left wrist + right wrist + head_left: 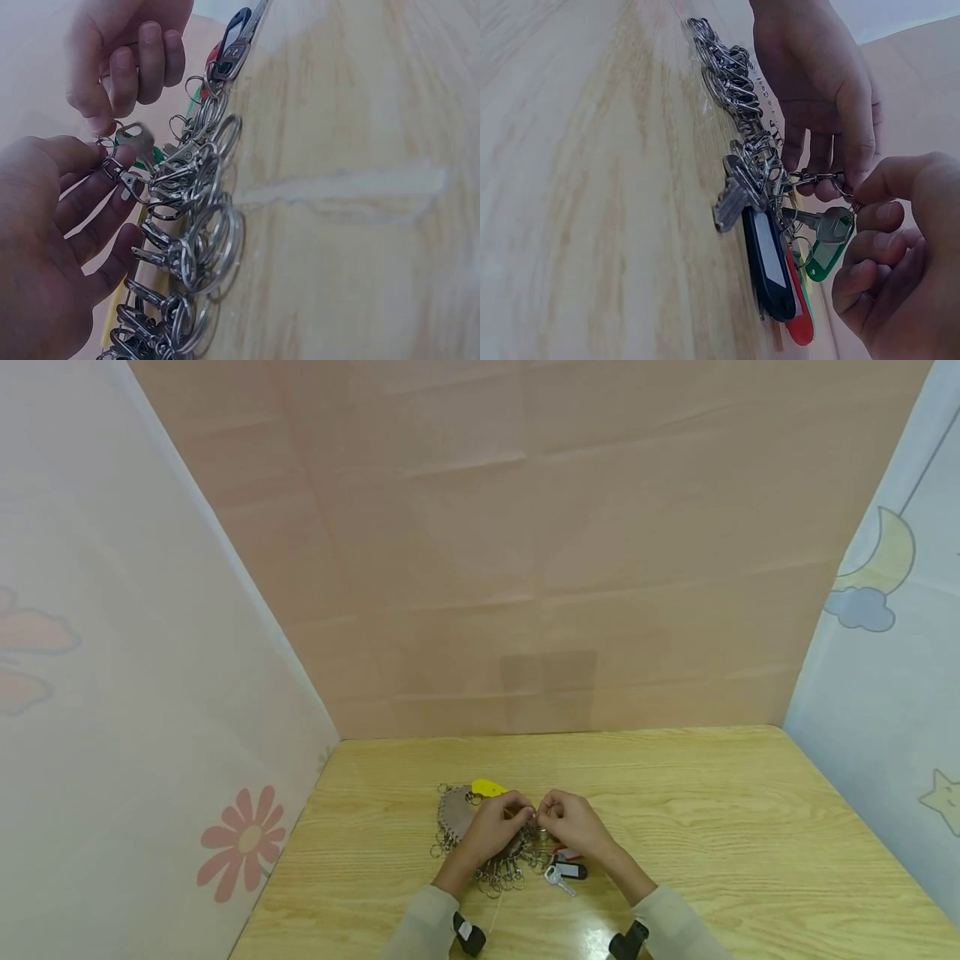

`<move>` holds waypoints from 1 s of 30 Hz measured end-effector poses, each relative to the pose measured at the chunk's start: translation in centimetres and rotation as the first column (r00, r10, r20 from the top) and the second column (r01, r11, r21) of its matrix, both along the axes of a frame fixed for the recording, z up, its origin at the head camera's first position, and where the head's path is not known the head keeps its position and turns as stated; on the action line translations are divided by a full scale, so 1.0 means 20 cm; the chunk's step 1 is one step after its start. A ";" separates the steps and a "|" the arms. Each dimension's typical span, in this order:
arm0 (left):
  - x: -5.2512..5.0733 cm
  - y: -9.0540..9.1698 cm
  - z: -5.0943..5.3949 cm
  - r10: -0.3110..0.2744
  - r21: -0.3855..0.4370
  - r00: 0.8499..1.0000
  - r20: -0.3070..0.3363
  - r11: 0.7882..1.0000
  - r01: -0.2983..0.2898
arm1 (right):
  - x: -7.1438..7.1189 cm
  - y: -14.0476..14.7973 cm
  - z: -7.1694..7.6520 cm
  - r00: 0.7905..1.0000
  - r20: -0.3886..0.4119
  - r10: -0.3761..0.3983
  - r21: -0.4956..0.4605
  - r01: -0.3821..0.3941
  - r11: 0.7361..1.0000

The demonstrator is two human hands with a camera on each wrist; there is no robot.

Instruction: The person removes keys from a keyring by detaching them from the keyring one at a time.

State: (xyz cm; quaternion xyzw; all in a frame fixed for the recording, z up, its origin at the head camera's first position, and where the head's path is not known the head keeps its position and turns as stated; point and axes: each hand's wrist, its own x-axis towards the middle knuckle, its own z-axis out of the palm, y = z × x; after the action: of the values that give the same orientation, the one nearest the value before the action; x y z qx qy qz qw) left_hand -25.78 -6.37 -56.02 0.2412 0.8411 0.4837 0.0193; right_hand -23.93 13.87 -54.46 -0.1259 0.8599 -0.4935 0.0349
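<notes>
In the head view both hands meet over a brown flat piece (454, 812) fringed with metal snap hooks and split rings. My left hand (495, 825) pinches a split ring (112, 161) whose snap hook (129, 182) hangs at its fingertips. Opposite it, the thumb and forefinger of my right hand (900, 255) pinch the small ring (853, 206) of a key (834, 223) with a green key tag (826, 255). The two rings come together between the fingertips; whether they are linked cannot be made out.
Beside the hooks lie a silver key (739, 195) with a black key tag (770, 262) and a red key tag (799, 300). A yellow piece (487, 787) sits at the brown piece's far edge. Papered walls bound the wooden table (712, 827) at the back and sides.
</notes>
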 end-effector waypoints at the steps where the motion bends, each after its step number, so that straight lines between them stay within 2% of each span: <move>1: 0.00 0.00 0.00 -0.001 0.001 1.000 -0.002 1.000 0.001 | 0.00 0.00 0.00 1.000 -0.001 0.001 0.000 -0.001 1.000; 8: -0.01 0.00 -0.01 -0.004 0.024 0.999 -0.031 1.000 0.004 | 0.01 0.01 0.01 0.999 -0.012 0.036 -0.018 -0.036 0.999; 14: -0.02 -0.01 -0.01 0.002 0.013 0.999 -0.052 1.000 -0.001 | 0.01 0.01 0.02 0.997 -0.041 0.061 -0.031 -0.062 0.998; 18: -0.02 -0.01 -0.01 0.012 0.002 0.998 -0.066 1.000 -0.012 | 0.01 0.02 0.04 0.997 -0.056 0.054 -0.039 -0.056 0.998; 26: -0.01 -0.01 0.00 0.013 0.004 0.998 -0.054 1.000 -0.013 | 0.01 0.03 0.07 0.999 -0.038 0.018 -0.033 -0.020 0.999; 30: -0.01 -0.01 0.00 0.015 0.004 0.999 -0.036 1.000 -0.015 | 0.02 0.04 0.09 0.999 -0.055 0.001 -0.033 -0.003 0.999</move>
State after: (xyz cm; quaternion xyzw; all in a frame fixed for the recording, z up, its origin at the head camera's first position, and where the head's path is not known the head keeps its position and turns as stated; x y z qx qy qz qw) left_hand -25.97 -6.55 -55.99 0.2436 0.8423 0.4808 -0.0001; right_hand -23.62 14.72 -52.71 -0.1408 0.8521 -0.5041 0.0098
